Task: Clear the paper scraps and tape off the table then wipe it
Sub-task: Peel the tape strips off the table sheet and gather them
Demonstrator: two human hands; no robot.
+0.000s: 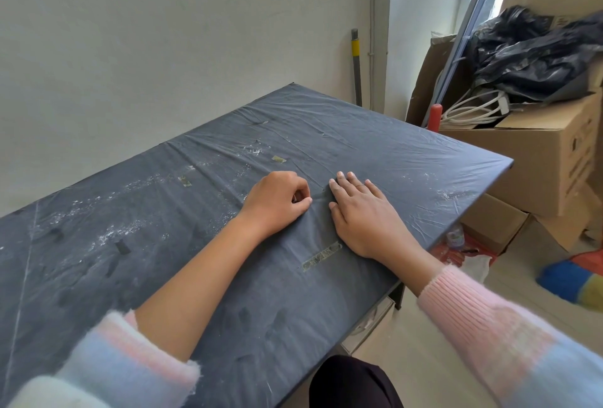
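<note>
Both hands on the dark table (408, 159): left hand (277, 202) curled, right hand (362, 211) flat

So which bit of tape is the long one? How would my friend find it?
Look at the dark table and find the right hand lying flat on it. Just below its wrist, near the table's front edge, lies the long tape strip, stuck flat and slanted. The two small tape bits beyond the left hand are short stubs; this one is much longer.

table (408, 159): 1 | hands: 2 | pale tape strips (321, 256): 3 | cardboard boxes (548, 153): 3
</note>
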